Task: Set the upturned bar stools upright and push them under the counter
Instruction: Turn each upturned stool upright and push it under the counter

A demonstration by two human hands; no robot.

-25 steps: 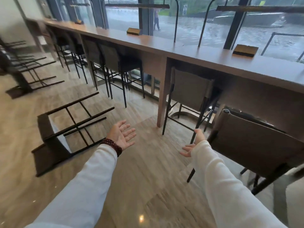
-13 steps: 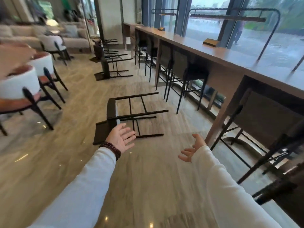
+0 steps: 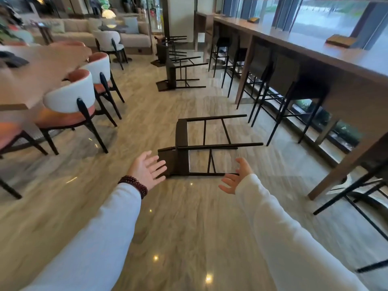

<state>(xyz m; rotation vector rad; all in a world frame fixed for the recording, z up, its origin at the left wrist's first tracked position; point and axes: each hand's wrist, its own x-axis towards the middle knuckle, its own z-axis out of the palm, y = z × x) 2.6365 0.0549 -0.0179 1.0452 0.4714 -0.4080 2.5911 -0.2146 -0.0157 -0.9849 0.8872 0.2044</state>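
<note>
A dark bar stool (image 3: pixel 182 141) lies tipped on its side on the floor straight ahead, its black legs pointing right toward the counter (image 3: pixel 315 51). My left hand (image 3: pixel 147 170) is open, palm up, just short of the stool's backrest and not touching it. My right hand (image 3: pixel 236 177) is open too, near the end of the lowest leg rail. A second tipped stool (image 3: pixel 173 72) lies farther along the floor, and a third (image 3: pixel 162 49) beyond it. Several upright stools (image 3: pixel 302 91) stand tucked under the long wooden counter on the right.
On the left, a wooden dining table (image 3: pixel 42 68) with white-backed, orange-seated chairs (image 3: pixel 71 101) borders the aisle. A sofa (image 3: pixel 84 32) stands at the far end. Polished floor runs between table and counter. An upright stool's legs (image 3: pixel 357 196) stick out at the near right.
My view has swung left along the counter, so the tipped stool now sits centred ahead and nearer. Both hands stay open and extended toward it.
</note>
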